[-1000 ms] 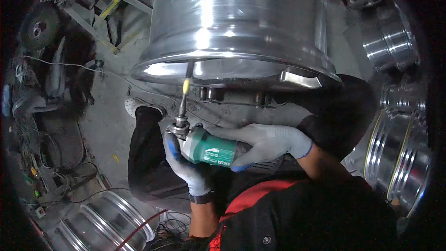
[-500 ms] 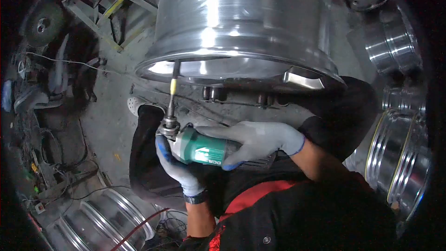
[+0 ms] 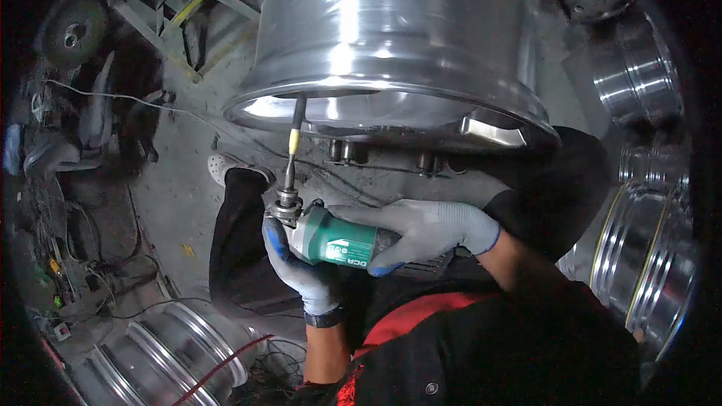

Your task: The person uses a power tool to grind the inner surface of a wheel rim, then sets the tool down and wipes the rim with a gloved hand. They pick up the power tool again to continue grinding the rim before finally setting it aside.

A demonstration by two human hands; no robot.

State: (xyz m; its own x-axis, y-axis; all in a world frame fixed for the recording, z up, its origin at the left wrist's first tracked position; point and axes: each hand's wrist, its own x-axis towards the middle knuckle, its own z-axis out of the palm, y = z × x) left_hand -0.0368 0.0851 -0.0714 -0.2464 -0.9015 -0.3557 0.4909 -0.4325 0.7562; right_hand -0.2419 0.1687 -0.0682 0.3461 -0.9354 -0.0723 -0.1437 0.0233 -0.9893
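Both my hands wear grey gloves with blue patches and grip a green angle grinder (image 3: 342,240). My left hand (image 3: 297,267) is wrapped round the grey gear head from below. Over the rear of the green body lies my right hand (image 3: 425,229), its fingers closed round the dark part. From the head a long shaft (image 3: 294,139) with a yellow band and dark tip points up to the lower rim of a shiny metal wheel (image 3: 398,45). The shaft's tip overlaps the opening inside that rim. A bright window-like cutout (image 3: 492,131) shows at the wheel's right underside.
Several more metal wheels stand at the right (image 3: 632,248) and lower left (image 3: 162,353). Dark rollers (image 3: 346,152) sit below the big wheel. A metal frame (image 3: 188,22) stands at upper left; a pale cable (image 3: 143,103) crosses the floor. My shoe (image 3: 222,167) is left of the shaft.
The grinder and both hands have shifted slightly to the right. The shaft's tip has moved right along the wheel's rim, and its tilt has changed a little.
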